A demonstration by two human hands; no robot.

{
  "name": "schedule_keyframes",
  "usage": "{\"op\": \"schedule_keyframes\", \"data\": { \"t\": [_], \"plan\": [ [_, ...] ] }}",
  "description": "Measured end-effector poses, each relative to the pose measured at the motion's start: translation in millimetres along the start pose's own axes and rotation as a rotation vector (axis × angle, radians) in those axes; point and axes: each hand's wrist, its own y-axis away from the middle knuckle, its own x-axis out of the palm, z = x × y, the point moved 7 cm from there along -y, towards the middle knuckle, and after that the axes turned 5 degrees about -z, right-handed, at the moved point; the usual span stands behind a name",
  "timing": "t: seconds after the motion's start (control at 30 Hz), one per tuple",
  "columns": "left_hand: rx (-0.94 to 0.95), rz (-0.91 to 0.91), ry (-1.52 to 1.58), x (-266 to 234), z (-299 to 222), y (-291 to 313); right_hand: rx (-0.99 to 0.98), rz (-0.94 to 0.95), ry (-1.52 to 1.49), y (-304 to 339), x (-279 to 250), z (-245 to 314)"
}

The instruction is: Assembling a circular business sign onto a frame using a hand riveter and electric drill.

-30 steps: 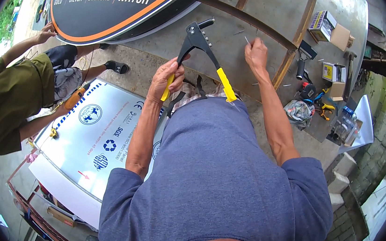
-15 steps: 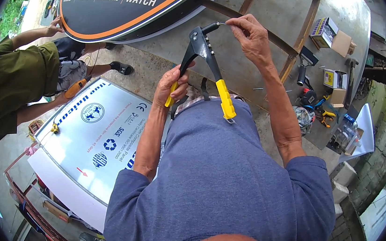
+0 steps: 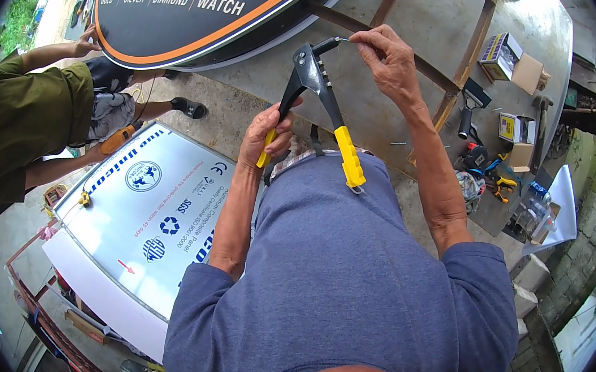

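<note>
A hand riveter (image 3: pixel 315 75) with a black body and yellow grips is held up in front of my waist, its two handles spread apart. My left hand (image 3: pixel 267 138) is closed around the left handle, just above the end of its yellow grip. At the tool's nose, my right hand (image 3: pixel 386 56) pinches a thin metal rivet (image 3: pixel 343 40) between thumb and fingers. The rivet's far end meets the nose; how deep it sits is too small to tell. The other yellow handle (image 3: pixel 348 156) hangs free against my shirt.
Ahead stands a large oval black sign (image 3: pixel 184 29) beside a rusty metal frame (image 3: pixel 427 65). To the left, another person (image 3: pixel 30 111) holds an orange tool (image 3: pixel 117 139) near a film-covered panel (image 3: pixel 155 200). Boxes (image 3: pixel 500 56), a hammer (image 3: pixel 540 124) and pliers (image 3: pixel 503 186) lie on the right.
Both hands keep their grips on the riveter and the rivet. The whole view has shifted only slightly.
</note>
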Motion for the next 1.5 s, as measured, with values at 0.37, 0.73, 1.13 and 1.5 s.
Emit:
{"op": "schedule_keyframes", "data": {
  "t": [0.37,0.73,1.13,1.5],
  "plan": [
    [0.004,0.008,-0.013,0.3,-1.1,-4.1,-0.079,0.009,0.075,-4.5,-3.2,6.6],
    [-0.015,-0.001,-0.08,5.8,-3.1,-5.8,-0.358,0.187,0.257,-26.4,-4.6,40.6],
    [0.063,0.032,-0.093,3.6,-10.2,-20.4,0.555,0.63,-0.292,50.9,39.1,13.3],
    [0.115,-0.268,-0.643,-63.0,19.3,-35.4,0.165,0.495,0.154,52.6,59.3,-61.4]
  ]
}}
